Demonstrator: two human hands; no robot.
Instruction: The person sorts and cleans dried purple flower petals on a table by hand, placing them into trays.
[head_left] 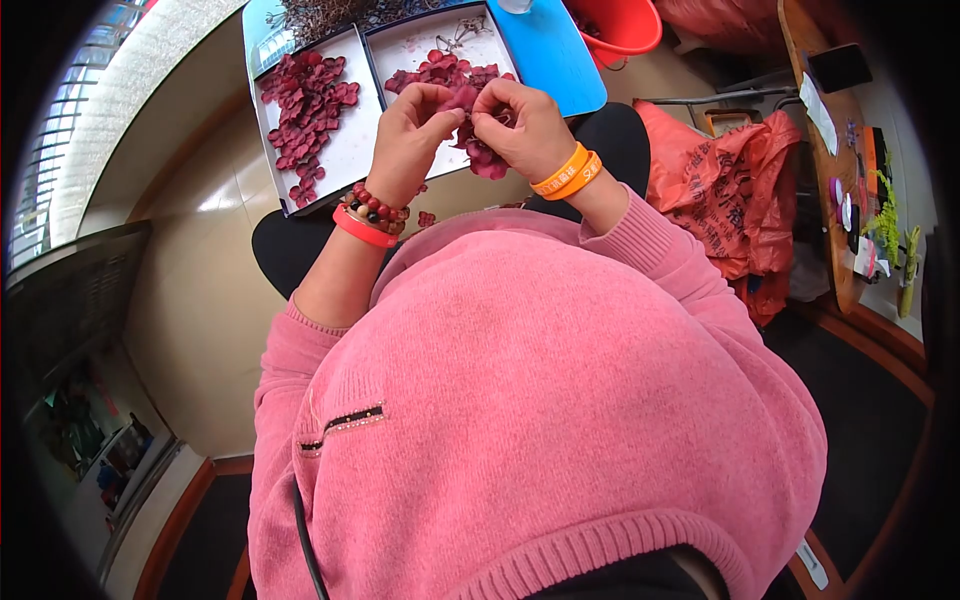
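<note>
My left hand (408, 142) pinches a dark red flower (462, 103) between thumb and forefinger, above the right compartment of a shallow white box (375, 75). Close beside it, my right hand (528, 132) is closed on a dark red flower cluster (487, 160) that hangs below its fingers. The fingertips of both hands nearly meet at the petals. Loose dark red flowers (305, 110) lie spread in the box's left compartment. More flowers (440, 72) lie in the right compartment behind my hands, with thin bare stems (462, 35) near its far edge.
The box rests partly on a blue tabletop (555, 60), with brown dried twigs (330, 18) behind it. A red bucket (630, 30) stands to the right. Red plastic bags (710, 190) sit beside my right knee. A wooden table (815, 90) with small items stands farther right.
</note>
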